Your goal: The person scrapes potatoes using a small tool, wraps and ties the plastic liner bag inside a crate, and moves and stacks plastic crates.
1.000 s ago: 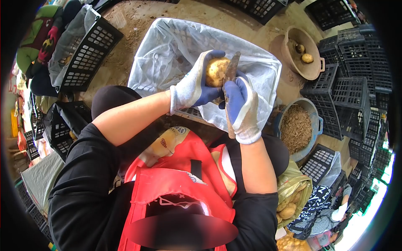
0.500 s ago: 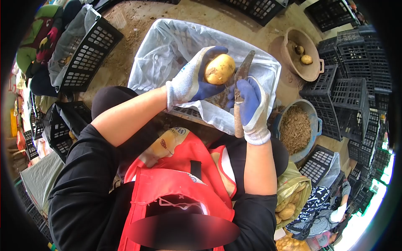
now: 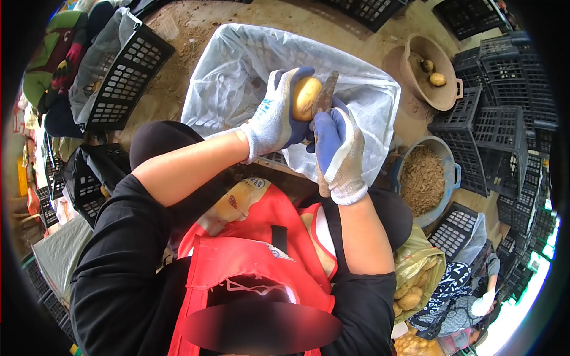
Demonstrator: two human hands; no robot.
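A yellow potato point(image 3: 306, 99) is gripped in my left hand point(image 3: 274, 113), which wears a white and blue work glove. My right hand point(image 3: 339, 148), gloved alike, is closed around the handle of a knife point(image 3: 325, 95). The dark, stained blade points up and lies against or just over the potato's right side; I cannot tell if it touches. Both hands are above a crate lined with thin white sheeting point(image 3: 365, 89), whose near wall shows beneath my wrists.
To the right stand a brown basin point(image 3: 415, 89) with a few potatoes, a blue tub point(image 3: 423, 178) of brown debris, and stacked black crates point(image 3: 496, 130). A sack of potatoes point(image 3: 415, 285) sits by my right elbow. At the left, another person point(image 3: 59, 59) is beside a lined crate point(image 3: 127, 77).
My right hand and the knife have moved left, bringing the blade to the potato. My left hand has turned the potato, so it now appears narrower and more upright.
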